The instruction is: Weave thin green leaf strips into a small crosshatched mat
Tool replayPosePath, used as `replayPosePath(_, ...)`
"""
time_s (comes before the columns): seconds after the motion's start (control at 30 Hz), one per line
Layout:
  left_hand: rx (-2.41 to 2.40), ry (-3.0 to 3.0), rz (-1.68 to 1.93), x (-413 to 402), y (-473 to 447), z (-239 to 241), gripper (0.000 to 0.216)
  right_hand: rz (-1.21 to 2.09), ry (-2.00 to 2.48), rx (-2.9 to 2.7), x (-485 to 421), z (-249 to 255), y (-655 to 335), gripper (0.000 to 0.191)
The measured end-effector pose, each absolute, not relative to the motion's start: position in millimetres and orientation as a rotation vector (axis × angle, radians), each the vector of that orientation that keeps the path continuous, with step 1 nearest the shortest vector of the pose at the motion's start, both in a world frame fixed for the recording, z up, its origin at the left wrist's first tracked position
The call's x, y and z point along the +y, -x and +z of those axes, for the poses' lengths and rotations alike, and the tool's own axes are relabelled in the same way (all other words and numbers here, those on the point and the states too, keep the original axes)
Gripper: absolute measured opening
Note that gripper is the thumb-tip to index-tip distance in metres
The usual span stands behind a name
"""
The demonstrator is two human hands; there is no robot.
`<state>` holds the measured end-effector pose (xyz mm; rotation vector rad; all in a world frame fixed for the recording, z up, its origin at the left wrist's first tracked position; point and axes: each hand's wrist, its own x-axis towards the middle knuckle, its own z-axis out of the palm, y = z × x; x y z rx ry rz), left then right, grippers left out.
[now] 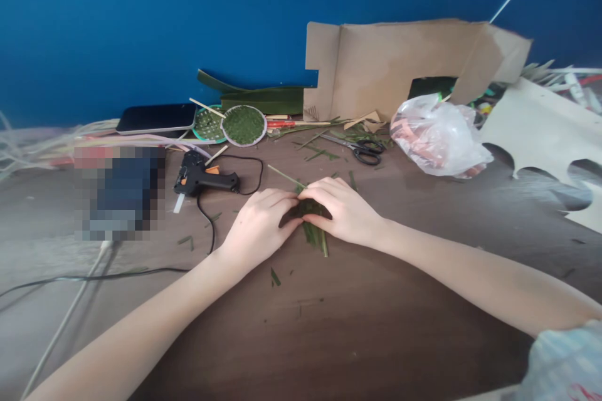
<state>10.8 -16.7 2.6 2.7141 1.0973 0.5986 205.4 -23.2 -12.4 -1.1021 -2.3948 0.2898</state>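
Green strips [310, 237] lie gathered at the middle of the worktop [376, 319]. They show no joined form, so the arranging appears unfinished, whereas a round green piece [243, 128] on the far side, left of centre, looks complete. The left hand [266, 218] and right hand [347, 210] arch inward above the strips, thumbs apart from fingers; whether either grip clamps a strip cannot be told.
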Motion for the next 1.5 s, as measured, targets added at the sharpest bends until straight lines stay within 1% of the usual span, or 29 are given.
replayPosePath(0.23,1.076,-2.727,0.596,-16,-10,1,0.019,0.276,1.107,-2.389,-24,-11,-205,0.021)
replayPosePath(0.37,1.117,-2.614,0.608,-14,-9,7,0.014,0.305,1.073,-2.269,-24,-9,-206,0.015)
replayPosePath(0.47,1.215,-2.564,0.649,-13,-10,12,0.011,0.388,1.098,-2.087,-22,-6,-210,0.021)
replayPosePath(0.67,1.38,-2.565,0.519,-11,-14,11,0.028,0.74,1.167,-1.797,-10,-2,-221,0.019)
replayPosePath(0.73,1.404,-2.559,0.489,-9,-15,10,0.033,0.807,1.151,-1.718,-7,-2,-224,0.017)
replayPosePath(0.83,1.412,-2.543,0.477,-6,-17,11,0.037,0.835,1.17,-1.671,-4,-3,-225,0.016)
replayPosePath(1.07,1.453,-2.516,0.469,-3,-12,20,0.031,0.723,1.266,-1.78,3,-8,-225,0.016)
replayPosePath(1.2,1.522,-2.5,0.376,-2,-16,24,0.04,0.782,1.278,-1.736,6,-9,-225,0.016)
replayPosePath(1.33,1.523,-2.533,0.228,2,-26,23,0.043,0.841,1.252,-1.709,6,-10,-226,0.016)
replayPosePath(1.5,1.5,-2.51,0.183,7,-30,18,0.054,0.887,1.251,-1.687,6,-8,-226,0.014)
